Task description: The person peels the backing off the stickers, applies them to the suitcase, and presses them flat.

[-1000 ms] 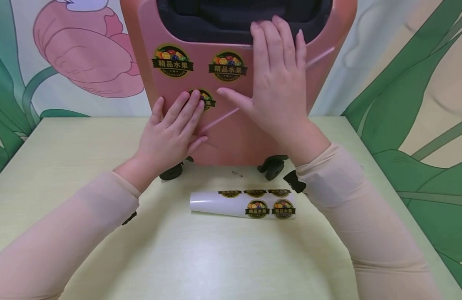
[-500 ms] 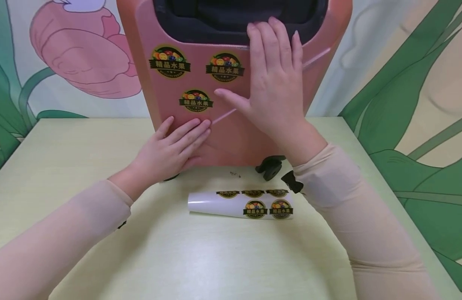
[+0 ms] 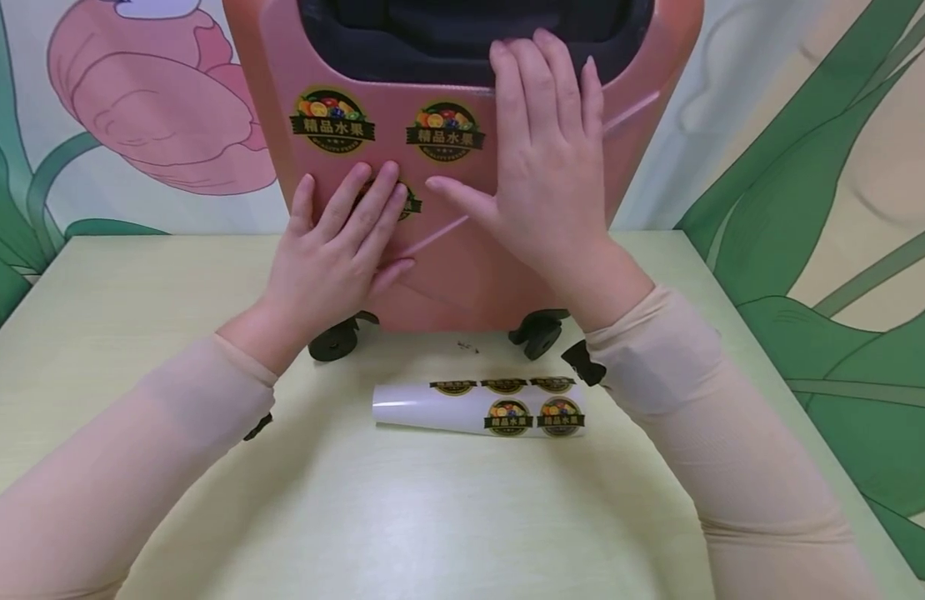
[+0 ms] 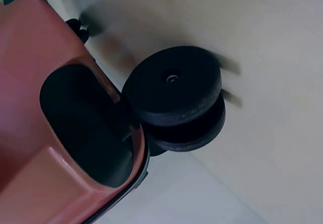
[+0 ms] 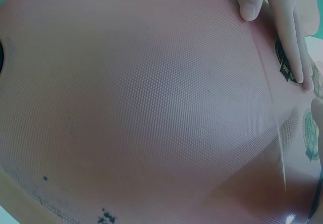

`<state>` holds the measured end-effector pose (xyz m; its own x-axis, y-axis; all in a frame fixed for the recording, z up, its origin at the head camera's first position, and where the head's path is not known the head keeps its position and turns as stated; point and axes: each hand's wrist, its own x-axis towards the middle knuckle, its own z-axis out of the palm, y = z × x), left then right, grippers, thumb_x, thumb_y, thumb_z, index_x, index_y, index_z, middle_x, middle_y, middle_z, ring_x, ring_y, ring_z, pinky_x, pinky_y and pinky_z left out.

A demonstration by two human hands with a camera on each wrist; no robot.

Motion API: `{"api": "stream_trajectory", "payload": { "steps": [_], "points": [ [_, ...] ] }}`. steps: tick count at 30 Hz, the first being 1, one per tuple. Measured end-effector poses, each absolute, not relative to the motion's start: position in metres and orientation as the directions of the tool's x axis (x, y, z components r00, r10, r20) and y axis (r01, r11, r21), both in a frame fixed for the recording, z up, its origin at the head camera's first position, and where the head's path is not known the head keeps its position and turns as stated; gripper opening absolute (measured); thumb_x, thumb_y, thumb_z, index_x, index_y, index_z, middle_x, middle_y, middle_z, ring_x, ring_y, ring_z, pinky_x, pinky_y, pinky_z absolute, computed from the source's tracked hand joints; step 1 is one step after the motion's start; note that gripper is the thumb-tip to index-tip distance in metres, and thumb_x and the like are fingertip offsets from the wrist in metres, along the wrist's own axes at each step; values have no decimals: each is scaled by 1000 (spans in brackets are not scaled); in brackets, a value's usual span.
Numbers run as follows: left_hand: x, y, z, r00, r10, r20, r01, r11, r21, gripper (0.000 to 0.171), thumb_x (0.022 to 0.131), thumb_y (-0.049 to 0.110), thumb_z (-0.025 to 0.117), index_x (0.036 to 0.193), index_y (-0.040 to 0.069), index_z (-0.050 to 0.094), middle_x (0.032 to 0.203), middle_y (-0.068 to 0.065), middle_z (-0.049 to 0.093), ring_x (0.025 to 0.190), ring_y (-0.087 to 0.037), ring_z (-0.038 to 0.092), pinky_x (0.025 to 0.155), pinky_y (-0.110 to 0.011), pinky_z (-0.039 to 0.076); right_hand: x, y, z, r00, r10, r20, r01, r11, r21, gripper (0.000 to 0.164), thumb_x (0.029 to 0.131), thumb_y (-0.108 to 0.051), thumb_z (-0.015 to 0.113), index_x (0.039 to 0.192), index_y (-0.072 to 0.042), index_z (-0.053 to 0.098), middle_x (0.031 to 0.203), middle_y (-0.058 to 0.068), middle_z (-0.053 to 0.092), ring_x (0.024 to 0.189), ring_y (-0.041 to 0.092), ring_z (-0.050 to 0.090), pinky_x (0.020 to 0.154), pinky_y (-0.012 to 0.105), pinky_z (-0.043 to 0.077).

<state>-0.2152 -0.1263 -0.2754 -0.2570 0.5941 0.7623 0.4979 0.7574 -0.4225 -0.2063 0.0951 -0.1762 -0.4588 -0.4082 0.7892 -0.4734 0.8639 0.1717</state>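
Note:
A pink suitcase with a black recess stands upright on its wheels. Two round fruit stickers, the left sticker and the right sticker, show whole on its front. Below them my left hand lies with fingers extended over a third sticker, hiding most of it; in the right wrist view its fingers touch that sticker. My right hand rests flat on the suitcase, fingertips at the lower edge of the recess. The left wrist view shows a suitcase wheel, not the hand.
A curled white sticker sheet with several stickers lies on the pale table in front of the suitcase. Small dark specks lie by the wheels. A wall painted with plants stands behind.
My left hand slid down off the third sticker, uncovering it, then moved back up over it. The right hand keeps its place on the suitcase.

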Motion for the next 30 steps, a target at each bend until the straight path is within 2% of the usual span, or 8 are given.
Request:
{"api": "stream_trajectory", "payload": {
  "steps": [6,12,18,21,25,27,30],
  "points": [
    [-212,-120,-276,-282,584,761,491,770,-408,61,98,39,41,147,6,26,151,-10,27,138,-26,22,105,-56,17,-205,96,-175,-474,-406,782,-463,870,171,94,82,-69,45,141,3,31,143,17,34,137,30,19,111,44,0],
    [-212,-115,-276,-259,607,752,454,763,-460,57,98,33,44,146,7,29,149,-8,30,137,-24,27,105,-54,19,-204,100,-174,-490,-406,771,-446,877,179,95,82,-70,43,141,2,30,143,17,33,137,30,19,111,44,0],
    [-211,-115,-274,-242,637,732,427,747,-509,54,97,24,48,146,9,30,149,-5,32,137,-23,27,106,-52,20,-206,102,-174,-484,-403,777,-453,875,171,96,80,-71,46,141,3,31,143,18,34,137,30,19,111,44,0],
    [-210,-115,-273,-247,697,673,449,698,-558,57,94,15,52,146,9,30,150,-4,30,137,-23,25,107,-52,20,-206,103,-175,-479,-399,782,-455,875,168,96,80,-70,47,141,3,31,142,18,34,137,30,19,111,44,0],
    [-206,-113,-281,-267,792,549,528,597,-604,59,91,5,51,146,8,29,152,-5,26,139,-23,21,108,-51,17,-207,103,-175,-482,-395,782,-450,878,166,96,81,-70,45,141,3,31,143,18,33,137,30,19,111,44,0],
    [-204,-112,-286,-271,807,525,562,575,-595,56,93,4,48,146,8,30,151,-6,26,139,-22,21,109,-50,17,-207,102,-175,-479,-399,782,-452,876,170,95,81,-71,44,141,2,31,143,18,34,137,30,20,111,44,0],
    [-204,-113,-288,-278,759,588,548,628,-552,53,96,15,48,146,9,30,151,-7,26,139,-23,21,108,-52,16,-208,101,-175,-477,-405,780,-454,873,176,96,81,-71,44,141,2,31,143,17,33,137,30,19,112,44,1]
  ]
}}
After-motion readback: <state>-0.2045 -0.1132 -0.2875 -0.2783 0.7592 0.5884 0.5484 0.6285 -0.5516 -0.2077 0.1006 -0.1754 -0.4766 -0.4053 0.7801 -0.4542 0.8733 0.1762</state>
